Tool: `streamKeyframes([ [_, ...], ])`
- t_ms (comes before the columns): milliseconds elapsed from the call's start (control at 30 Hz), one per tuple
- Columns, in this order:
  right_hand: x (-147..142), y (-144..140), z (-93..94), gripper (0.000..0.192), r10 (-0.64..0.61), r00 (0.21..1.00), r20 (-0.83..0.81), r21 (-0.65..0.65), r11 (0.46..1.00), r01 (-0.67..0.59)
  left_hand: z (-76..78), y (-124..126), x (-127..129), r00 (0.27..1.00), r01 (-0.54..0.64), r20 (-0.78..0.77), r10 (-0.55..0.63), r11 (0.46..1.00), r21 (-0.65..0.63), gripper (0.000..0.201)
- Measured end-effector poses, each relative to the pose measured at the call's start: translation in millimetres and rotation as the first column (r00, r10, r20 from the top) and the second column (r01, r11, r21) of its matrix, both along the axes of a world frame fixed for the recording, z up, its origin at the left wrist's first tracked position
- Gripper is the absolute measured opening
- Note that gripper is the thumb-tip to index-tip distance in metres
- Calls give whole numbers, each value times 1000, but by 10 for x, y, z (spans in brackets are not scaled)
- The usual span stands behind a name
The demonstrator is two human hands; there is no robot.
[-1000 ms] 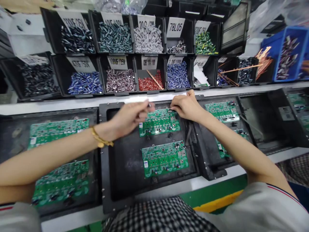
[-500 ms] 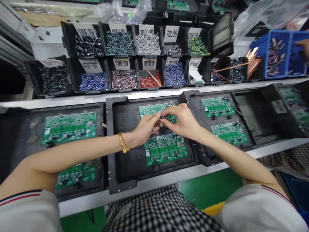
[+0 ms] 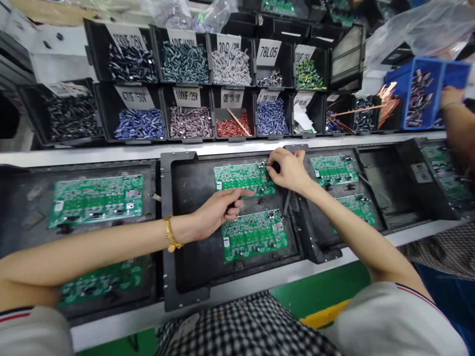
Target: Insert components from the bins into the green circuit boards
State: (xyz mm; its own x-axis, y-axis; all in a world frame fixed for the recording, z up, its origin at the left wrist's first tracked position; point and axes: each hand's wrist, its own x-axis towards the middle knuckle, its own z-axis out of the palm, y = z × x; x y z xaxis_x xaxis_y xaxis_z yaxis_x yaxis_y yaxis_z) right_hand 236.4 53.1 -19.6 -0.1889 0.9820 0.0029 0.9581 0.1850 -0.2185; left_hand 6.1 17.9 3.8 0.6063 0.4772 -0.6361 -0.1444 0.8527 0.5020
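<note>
At the upper right corner of the far green circuit board (image 3: 237, 177), my right hand (image 3: 290, 170) has its thumb and fingertips pinched together. Whatever sits between those fingertips is too small and hidden to name. My left hand (image 3: 213, 210) hovers over the gap between the two boards, index finger pointing right and the other fingers curled in. Something dark shows within the curl, but I cannot make it out. Below it lies the near circuit board (image 3: 256, 235), with small black parts along its lower edge. Both boards rest in a black tray (image 3: 193, 257).
Black bins of capacitors (image 3: 139, 123), red parts (image 3: 233, 126) and white resistors (image 3: 230, 66) line the back. Neighbouring trays hold a left board (image 3: 98, 198) and a right board (image 3: 334, 169). Another person's hand (image 3: 452, 96) reaches into a blue bin (image 3: 425, 94).
My hands have parted from where they met around a small dark part. The right moved to the far board's upper right corner; the left dropped slightly down and left.
</note>
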Motion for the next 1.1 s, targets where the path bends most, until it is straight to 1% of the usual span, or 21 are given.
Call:
streamKeyframes([
  [167,-4,-17,13,11,-7,1000,-12,9,1000,7,37,-2,-5,997,-43,-58,43,999,1,18],
  [267,-7,-23,19,10,3,1000,-12,4,1000,-3,45,-15,-3,996,-62,-69,59,997,-37,21],
  [367,-3,-23,16,12,-17,1000,13,18,1000,17,50,-51,-20,994,-80,-77,76,996,-45,23],
  [500,-5,-24,11,12,6,1000,17,17,1000,-6,27,-119,-73,991,-123,-65,120,992,-39,24],
  [567,-15,-26,11,12,-3,1000,15,26,1000,2,7,-150,-102,989,-138,-55,135,990,-39,25],
  [667,-22,-27,12,12,-18,1000,20,36,999,17,-9,-178,-133,988,-146,-54,143,988,-55,26],
  [833,23,0,3,10,21,999,24,7,1000,-21,-12,-165,-141,989,-136,-78,129,986,-92,30],
  [900,1,-14,28,9,10,1000,20,12,1000,-10,-24,-156,-136,989,-127,-94,117,986,-110,33],
  [967,-104,-74,103,12,-29,999,-19,37,999,30,-43,-156,-132,988,-121,-108,109,987,-106,36],
  [1033,-301,-181,231,16,-32,991,-126,38,999,37,-53,-166,-131,987,-122,-116,113,990,-75,37],
  [1067,-424,-245,305,16,10,977,-213,5,1000,-9,-50,-173,-132,986,-126,-113,119,990,-56,38],
  [1100,-552,-307,377,16,98,947,-307,-67,990,-124,-42,-180,-136,986,-132,-106,127,990,-39,39],
])
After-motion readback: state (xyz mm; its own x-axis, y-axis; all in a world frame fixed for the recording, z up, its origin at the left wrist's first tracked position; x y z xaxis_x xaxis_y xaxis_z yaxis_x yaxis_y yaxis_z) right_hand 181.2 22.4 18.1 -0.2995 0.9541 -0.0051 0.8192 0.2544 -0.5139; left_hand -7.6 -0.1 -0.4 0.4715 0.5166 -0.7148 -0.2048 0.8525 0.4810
